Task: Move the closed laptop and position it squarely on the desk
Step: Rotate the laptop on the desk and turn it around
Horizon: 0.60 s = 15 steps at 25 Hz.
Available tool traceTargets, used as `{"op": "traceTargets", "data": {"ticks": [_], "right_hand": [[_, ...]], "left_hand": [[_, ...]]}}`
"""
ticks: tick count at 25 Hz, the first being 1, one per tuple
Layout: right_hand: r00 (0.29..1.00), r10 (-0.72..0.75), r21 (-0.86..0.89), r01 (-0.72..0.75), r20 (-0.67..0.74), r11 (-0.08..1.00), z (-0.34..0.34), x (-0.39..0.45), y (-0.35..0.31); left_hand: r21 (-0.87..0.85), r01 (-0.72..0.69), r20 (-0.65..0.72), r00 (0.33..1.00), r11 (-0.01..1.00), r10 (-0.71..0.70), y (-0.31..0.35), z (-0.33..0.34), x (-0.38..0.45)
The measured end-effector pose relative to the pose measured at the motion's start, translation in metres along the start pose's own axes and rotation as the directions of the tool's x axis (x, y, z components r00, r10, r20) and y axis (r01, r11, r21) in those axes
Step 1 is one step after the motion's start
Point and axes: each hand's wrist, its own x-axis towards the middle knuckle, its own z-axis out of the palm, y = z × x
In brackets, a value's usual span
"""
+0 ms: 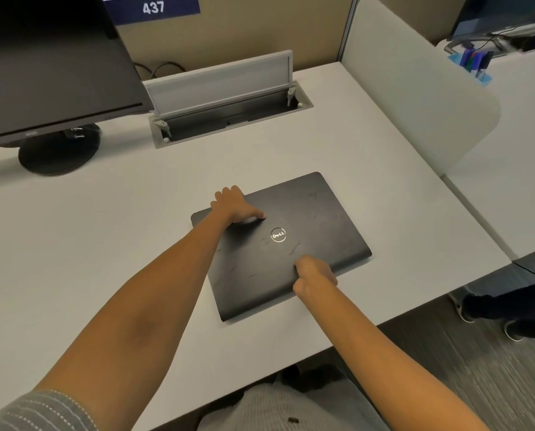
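Note:
A closed black laptop (316, 231) with a round silver logo lies flat on the white desk (110, 244), turned at an angle to the desk's front edge. My left hand (233, 203) grips its far edge, fingers curled over the rim and thumb pressed on the lid. My right hand (314, 273) grips the near edge, thumb on top and fingers under the rim. Both forearms reach in from the lower left and lower right.
A black monitor (51, 66) on a round stand (59, 150) fills the far left. An open cable hatch (229, 98) with a raised grey flap sits behind the laptop. A white divider (415, 88) bounds the right side. Another person's dark shoes (490, 309) stand on the carpet.

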Motion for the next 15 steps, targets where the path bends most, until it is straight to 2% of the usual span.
{"op": "traceTargets", "data": {"ticks": [4, 8, 15], "right_hand": [[0.987, -0.018, 0.016, 0.021, -0.163, 1.0, 0.002, -0.001, 0.008], [0.977, -0.062, -0.029, 0.057, -0.205, 0.998, 0.007, -0.001, 0.012], [0.937, -0.248, -0.031, 0.248, -0.246, 0.968, 0.003, 0.021, -0.002]], "left_hand": [[-0.071, 0.019, 0.017, 1.0, 0.997, -0.018, -0.008, -0.004, -0.002], [-0.202, 0.053, 0.086, 0.996, 0.978, -0.036, -0.019, -0.007, -0.001], [-0.386, 0.17, 0.109, 0.984, 0.907, -0.138, -0.034, -0.002, -0.014]]}}
